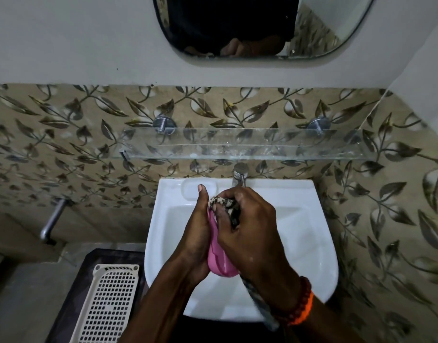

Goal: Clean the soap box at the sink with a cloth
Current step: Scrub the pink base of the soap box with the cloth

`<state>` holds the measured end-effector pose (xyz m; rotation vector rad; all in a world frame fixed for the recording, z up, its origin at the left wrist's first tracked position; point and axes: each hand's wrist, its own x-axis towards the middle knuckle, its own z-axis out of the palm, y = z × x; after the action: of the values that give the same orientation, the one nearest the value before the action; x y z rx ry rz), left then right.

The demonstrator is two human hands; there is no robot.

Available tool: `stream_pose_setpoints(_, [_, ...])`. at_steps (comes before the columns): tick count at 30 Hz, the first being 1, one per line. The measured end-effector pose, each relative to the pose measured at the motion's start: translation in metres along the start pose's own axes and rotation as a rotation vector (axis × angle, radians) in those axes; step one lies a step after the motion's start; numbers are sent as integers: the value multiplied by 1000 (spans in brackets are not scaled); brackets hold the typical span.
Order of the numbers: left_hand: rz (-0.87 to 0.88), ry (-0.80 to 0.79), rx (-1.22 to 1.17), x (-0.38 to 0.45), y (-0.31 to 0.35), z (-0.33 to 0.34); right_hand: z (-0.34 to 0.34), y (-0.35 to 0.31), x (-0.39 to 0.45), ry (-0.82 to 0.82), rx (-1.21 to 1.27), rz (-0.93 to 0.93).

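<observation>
Over the white sink (309,233) my left hand (197,233) holds a pink soap box (219,258) on its long side, thumb raised. My right hand (247,226) is closed on a crumpled black-and-white patterned cloth (225,203) and presses it against the upper end of the box. A strip of the cloth hangs down under my right wrist. Most of the box is hidden between the two hands.
A metal tap (240,174) stands at the sink's back rim, under a glass shelf (242,144). A mirror (237,26) hangs above. A cream perforated plastic tray (106,303) lies low to the left, below a wall pipe (52,219). Tiled walls close in on both sides.
</observation>
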<state>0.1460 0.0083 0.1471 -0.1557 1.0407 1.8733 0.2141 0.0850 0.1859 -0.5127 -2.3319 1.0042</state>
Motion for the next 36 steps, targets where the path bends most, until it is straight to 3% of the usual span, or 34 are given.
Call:
stream_pose_setpoints(6, [36,57,91,-1,-6,7,-3,3,5,55,27,197])
stream_pose_setpoints(11, [5,44,27,2,6,-3,-12,-1,-10,-148,146,23])
stream_pose_setpoints(17, [41,80,-70,3,22,-7,-28,11,-31,-441,70,-166])
stream_pose_setpoints(24, [81,41,-71,0,16,1,-20,0,-4,-255,87,-174])
stream_pose_setpoints(28, [250,94,12,1,31,-2,-22,4,-14,-375,141,-243])
stream_pose_setpoints(32, [344,119,49,-2,42,-1,-31,18,-10,-395,10,-293])
stream_pose_setpoints(36, [449,124,92,-6,38,5,-30,23,9,-263,-39,-74])
